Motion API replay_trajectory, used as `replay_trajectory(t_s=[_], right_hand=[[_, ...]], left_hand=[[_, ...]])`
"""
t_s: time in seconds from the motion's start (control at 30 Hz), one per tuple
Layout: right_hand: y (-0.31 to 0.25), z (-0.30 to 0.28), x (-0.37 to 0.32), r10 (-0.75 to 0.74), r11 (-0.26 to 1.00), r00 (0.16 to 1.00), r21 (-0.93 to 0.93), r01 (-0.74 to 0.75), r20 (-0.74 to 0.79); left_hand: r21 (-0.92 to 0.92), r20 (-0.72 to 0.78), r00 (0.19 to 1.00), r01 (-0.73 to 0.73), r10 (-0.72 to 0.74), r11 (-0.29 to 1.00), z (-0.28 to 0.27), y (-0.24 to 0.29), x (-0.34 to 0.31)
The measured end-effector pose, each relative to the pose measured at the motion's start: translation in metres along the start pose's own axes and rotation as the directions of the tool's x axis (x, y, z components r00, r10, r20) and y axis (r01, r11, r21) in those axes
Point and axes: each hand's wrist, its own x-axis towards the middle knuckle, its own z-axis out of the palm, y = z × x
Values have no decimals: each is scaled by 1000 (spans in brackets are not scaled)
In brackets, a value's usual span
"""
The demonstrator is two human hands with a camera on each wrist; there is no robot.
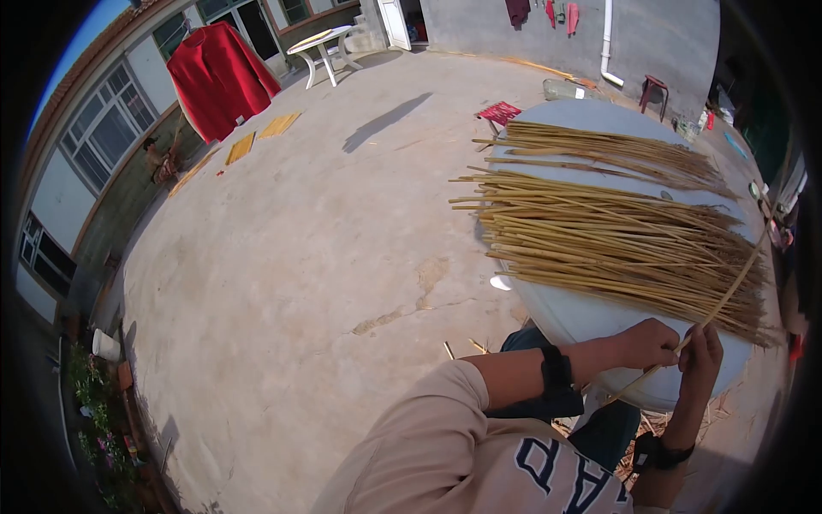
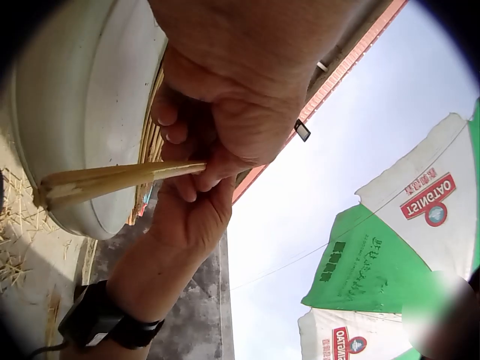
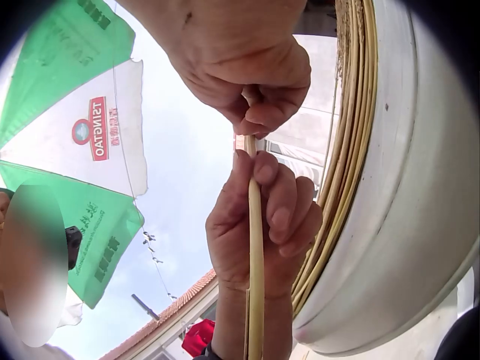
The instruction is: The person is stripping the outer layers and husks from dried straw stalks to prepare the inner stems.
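Note:
Over the near edge of the round table, both hands pinch one long pale stalk [image 1: 728, 295], which slants from upper right to lower left in the head view. My left hand [image 1: 648, 344] has its fingers curled round it, and my right hand [image 1: 702, 349] pinches it just beside, the two hands almost touching. In the left wrist view, the leaf-like sheathed end of the stalk [image 2: 112, 181] sticks out from between the fingers. The right wrist view shows the stalk [image 3: 256, 247] lying along the palm of the left hand [image 3: 274, 217].
A thick layer of cut stalks [image 1: 599, 231] covers much of the white table [image 1: 565, 300], with a smaller bundle [image 1: 599, 141] behind. Stalk scraps litter the ground below. A red garment [image 1: 221, 77] hangs at left; a white table [image 1: 325, 47] stands far back. A green-and-white umbrella [image 2: 360, 262] is overhead.

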Motion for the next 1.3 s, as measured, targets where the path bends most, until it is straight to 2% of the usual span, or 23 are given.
replay_trajectory(t_s=[0.07, 0.13, 0.17, 0.2, 0.3, 0.37, 0.4, 0.53, 0.63, 0.7, 0.73, 0.77, 0.8, 0.83, 0.9, 0.93, 1.0, 1.03, 1.1, 1.2, 1.23, 1.27, 1.3], right_hand=[[-5, 13, -3, -16, 999, 1000, 32, 16, -3], [5, 7, 3, 14, 996, 1000, 85, -17, 26], [-12, 23, -2, 34, 989, 998, 140, -40, 46], [-9, 21, -1, 43, 984, 994, 169, -60, 104], [7, 18, 2, 80, 946, 988, 304, -116, 128], [17, 16, 1, 98, 917, 987, 373, -138, 125], [18, 16, -1, 95, 917, 991, 380, -123, 91], [23, 20, -3, 83, 917, 991, 381, -119, 110], [23, 22, -5, 70, 936, 996, 342, -87, 60], [19, 24, -7, 17, 991, 1000, 132, -19, 12], [15, 27, -10, 25, 990, 999, 137, -27, 20], [10, 31, -12, -10, 1000, 1000, 1, 10, 3], [8, 34, -13, -46, 990, 999, -133, 45, -8], [11, 35, -13, -41, 991, 999, -125, 41, 1], [20, 34, -10, -135, 956, 991, -265, 123, -27], [22, 35, -9, -134, 958, 991, -260, 123, -24], [24, 34, -6, -261, 916, 964, -326, 235, -38], [21, 34, -5, -266, 915, 963, -324, 240, -38], [14, 31, -5, -128, 984, 981, -143, 107, -149], [0, 6, -3, -117, 989, 950, 56, 139, -290], [-6, -10, 0, -127, 974, 924, 132, 185, -360], [-9, -56, 14, -145, 894, 795, 266, 361, -589], [-10, -75, 18, -147, 858, 756, 297, 418, -638]], left_hand=[[-230, 182, 960, 252, -213, 940, -17, 17, -2], [-341, 238, 932, 345, -274, 874, -13, -3, -3], [-419, 316, 909, 391, -273, 819, -25, 3, -6], [-409, 333, 897, 415, -290, 813, -26, 0, -8], [-466, 314, 882, 465, -351, 753, -23, -4, -13], [-426, 316, 880, 465, -353, 776, -23, -6, -15], [-417, 348, 872, 473, -344, 776, -22, -6, -14], [-396, 339, 878, 459, -337, 796, -24, -7, -14], [-403, 330, 889, 436, -316, 805, -22, -6, -12], [-397, 306, 895, 429, -324, 811, -21, -4, -11], [-402, 233, 915, 400, -330, 824, -19, -2, -10], [-404, 158, 929, 370, -335, 836, -18, -2, -10], [-402, 149, 925, 379, -349, 833, -18, -3, -11], [-411, 159, 921, 389, -355, 825, -20, -6, -11], [-414, 165, 917, 399, -363, 818, -22, -7, -11], [-437, 156, 911, 410, -381, 801, -20, -6, -11], [-456, 147, 908, 413, -391, 788, -21, -6, -9], [-485, 131, 903, 419, -410, 767, -21, -8, -9], [-514, 114, 898, 420, -426, 748, -23, -8, -8], [-493, 105, 891, 432, -442, 755, -22, -6, -11], [-482, 94, 884, 442, -457, 757, -21, -5, -13], [-466, 75, 887, 436, -456, 770, -23, -3, -9], [-464, 73, 892, 427, -447, 776, -24, -3, -7]])
